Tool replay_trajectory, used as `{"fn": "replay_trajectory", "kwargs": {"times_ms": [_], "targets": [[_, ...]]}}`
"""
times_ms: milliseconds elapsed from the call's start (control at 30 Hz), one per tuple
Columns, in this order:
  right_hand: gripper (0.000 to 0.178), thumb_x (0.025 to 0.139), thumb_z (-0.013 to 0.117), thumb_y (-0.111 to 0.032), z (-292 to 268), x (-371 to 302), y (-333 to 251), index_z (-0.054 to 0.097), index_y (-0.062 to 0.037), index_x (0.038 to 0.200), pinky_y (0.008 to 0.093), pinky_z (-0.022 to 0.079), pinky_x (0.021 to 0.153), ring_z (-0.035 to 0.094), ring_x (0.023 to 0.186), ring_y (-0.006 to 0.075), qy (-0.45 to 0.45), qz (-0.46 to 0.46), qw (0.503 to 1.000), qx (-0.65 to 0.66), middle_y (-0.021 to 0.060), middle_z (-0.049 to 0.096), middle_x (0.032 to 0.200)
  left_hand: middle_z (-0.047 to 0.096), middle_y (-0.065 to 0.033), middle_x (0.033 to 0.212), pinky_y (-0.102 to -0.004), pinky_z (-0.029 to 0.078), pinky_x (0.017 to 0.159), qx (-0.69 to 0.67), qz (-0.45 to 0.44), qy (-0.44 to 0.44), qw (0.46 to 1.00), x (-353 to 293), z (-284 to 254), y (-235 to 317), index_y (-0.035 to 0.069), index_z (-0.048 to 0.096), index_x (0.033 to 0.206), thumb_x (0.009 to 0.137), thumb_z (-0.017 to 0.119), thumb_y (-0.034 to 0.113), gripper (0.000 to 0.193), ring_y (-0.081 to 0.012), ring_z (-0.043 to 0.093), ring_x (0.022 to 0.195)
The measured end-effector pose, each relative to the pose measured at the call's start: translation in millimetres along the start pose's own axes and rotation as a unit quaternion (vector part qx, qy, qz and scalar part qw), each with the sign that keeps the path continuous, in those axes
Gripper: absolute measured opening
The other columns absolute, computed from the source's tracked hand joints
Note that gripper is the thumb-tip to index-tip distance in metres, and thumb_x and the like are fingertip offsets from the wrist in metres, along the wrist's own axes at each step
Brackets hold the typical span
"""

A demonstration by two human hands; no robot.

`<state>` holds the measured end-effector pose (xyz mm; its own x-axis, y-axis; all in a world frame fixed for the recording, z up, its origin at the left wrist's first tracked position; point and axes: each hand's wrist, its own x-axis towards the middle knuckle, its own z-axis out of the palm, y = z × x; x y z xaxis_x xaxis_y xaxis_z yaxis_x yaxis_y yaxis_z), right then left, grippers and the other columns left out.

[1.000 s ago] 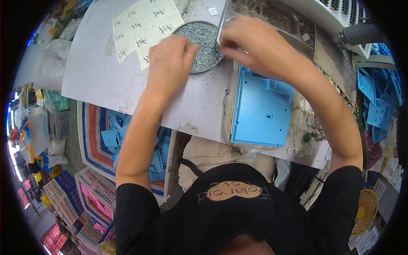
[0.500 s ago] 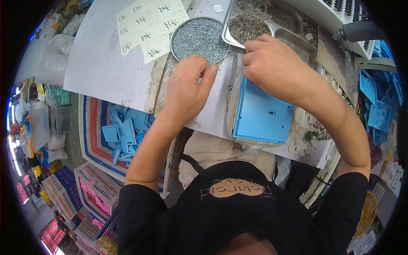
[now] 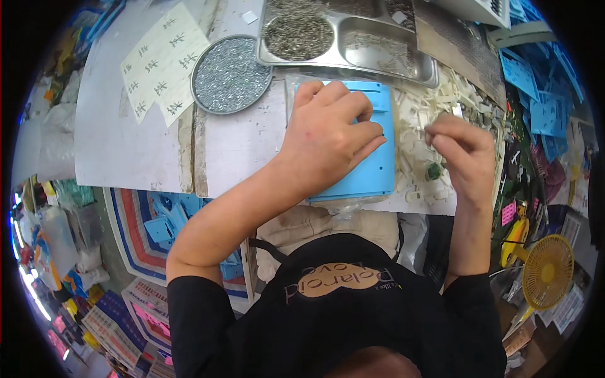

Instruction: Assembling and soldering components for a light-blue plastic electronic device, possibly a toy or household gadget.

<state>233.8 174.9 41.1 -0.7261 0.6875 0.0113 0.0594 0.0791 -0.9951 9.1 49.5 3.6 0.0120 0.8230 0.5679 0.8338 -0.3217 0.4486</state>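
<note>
Fingers curled, neither grip determinable, the left hand [image 3: 331, 140] partly covers 1 blue panel [image 3: 377, 170], apparently unfinished, the right hand [image 3: 465, 152] hanging over white pieces [image 3: 409, 116] at right.

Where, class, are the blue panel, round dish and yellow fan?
Blue panel [image 3: 368, 174]: head view, its uncovered lower face.
Round dish [image 3: 231, 113]: head view, its near rim.
Yellow fan [image 3: 548, 268]: head view, its grille's middle.

Bright – bowed edges, black corners

1 head-worn fisheye (upright, wide) faces down at the worktable [image 3: 138, 148], close above.
</note>
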Motion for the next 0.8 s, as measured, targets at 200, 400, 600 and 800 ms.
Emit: {"fn": "replay_trajectory", "kwargs": {"times_ms": [200,400,600,800], "targets": [[0.013,0.081,0.080,0.000,8,-39,13,0.079,0.0021,0.094,0.0283,0.047,0.073,0.063,0.079,0.0167,0.058,-0.034,0.995,-0.070,0.0103,0.072,0.086,0.063,0.0049,0.093,-0.0407,0.036,0.090,0.116,0.071,-0.061,0.989,5,13,2,0.019,0.076,0.089,0.074,0.083,0.024,0.017,-0.0169,0.057,0.089],[0.022,0.073,0.086,-0.004,43,-35,36,0.081,-0.0053,0.095,0.0299,0.045,0.069,0.059,0.079,0.0193,0.055,-0.135,0.960,-0.240,0.0056,0.069,0.083,0.063,0.0028,0.094,-0.0396,0.037,0.092,0.096,0.012,-0.058,0.994,1,0,13,0.018,0.078,0.097,0.075,0.084,0.026,0.024,-0.0189,0.058,0.091],[0.026,0.074,0.086,-0.007,50,-35,47,0.083,-0.0102,0.100,0.0296,0.041,0.065,0.052,0.077,0.0183,0.047,-0.148,0.957,-0.246,0.0021,0.061,0.081,0.068,-0.0048,0.104,-0.0446,0.039,0.095,0.284,-0.203,-0.003,0.937,-33,-69,-77,0.012,0.077,0.101,0.082,0.080,0.027,0.025,-0.0260,0.062,0.104],[0.029,0.075,0.086,-0.008,46,-39,52,0.083,-0.0123,0.103,0.0294,0.041,0.065,0.051,0.077,0.0180,0.039,-0.136,0.958,-0.248,0.0020,0.062,0.082,0.069,-0.0043,0.096,-0.0436,0.038,0.096,0.252,-0.291,-0.075,0.920,-51,-77,-109,0.011,0.078,0.089,0.085,0.076,0.029,0.019,-0.0254,0.063,0.100]]}}
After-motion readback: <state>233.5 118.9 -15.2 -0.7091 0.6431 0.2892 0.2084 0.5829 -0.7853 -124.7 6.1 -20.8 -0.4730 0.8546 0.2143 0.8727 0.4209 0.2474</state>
